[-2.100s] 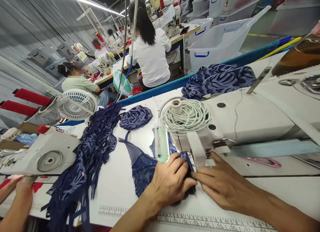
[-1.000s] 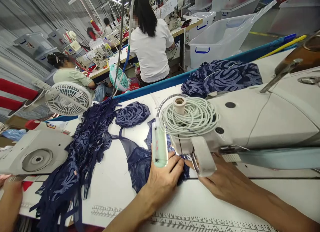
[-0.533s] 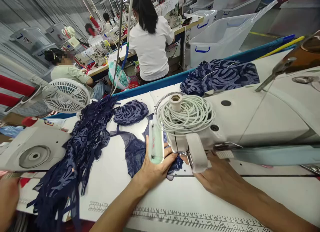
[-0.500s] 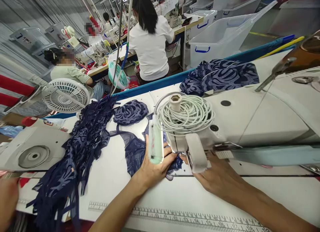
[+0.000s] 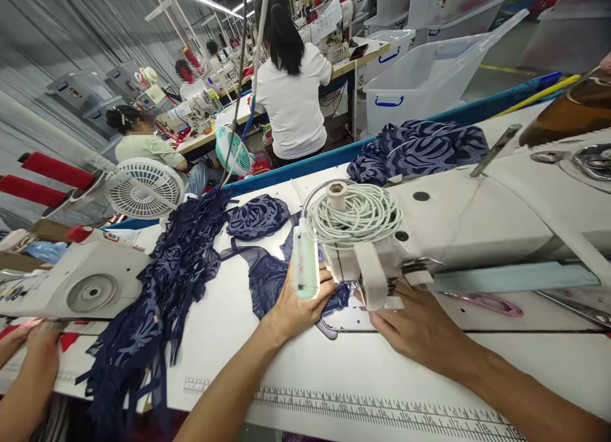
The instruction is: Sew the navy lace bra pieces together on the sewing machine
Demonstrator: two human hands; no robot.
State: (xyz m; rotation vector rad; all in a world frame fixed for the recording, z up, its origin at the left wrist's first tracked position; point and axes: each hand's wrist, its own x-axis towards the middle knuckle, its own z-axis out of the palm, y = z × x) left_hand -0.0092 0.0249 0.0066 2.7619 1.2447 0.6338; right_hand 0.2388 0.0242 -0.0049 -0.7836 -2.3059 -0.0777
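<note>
My left hand [image 5: 301, 307] lies over a navy lace garment piece [image 5: 265, 284] beside the sewing machine's needle area, fingers stretched out and pressing the cloth down. A lit lamp [image 5: 305, 264] on a flexible stem hides part of that hand. On the other side of the sewing machine head [image 5: 373, 278], my right hand [image 5: 411, 321] is bent in close to the needle, near the lace edge. The machine head covers most of its fingers, so its grip cannot be made out. Behind my left hand rests a patterned navy cup piece [image 5: 258, 217].
A long heap of navy lace pieces [image 5: 176, 270] hangs over the table's left side. More navy lace [image 5: 420, 151] lies behind the machine. Pink thread snips [image 5: 494, 304] rest under the arm. A co-worker's hands [image 5: 38, 359] are at the left machine [image 5: 102, 283]. A ruler strip [image 5: 363, 404] runs along the front.
The view has shifted, so the scene sits further right. More of the co-worker's hands and the pink snips now show. My hands stay about where they were beside the needle.
</note>
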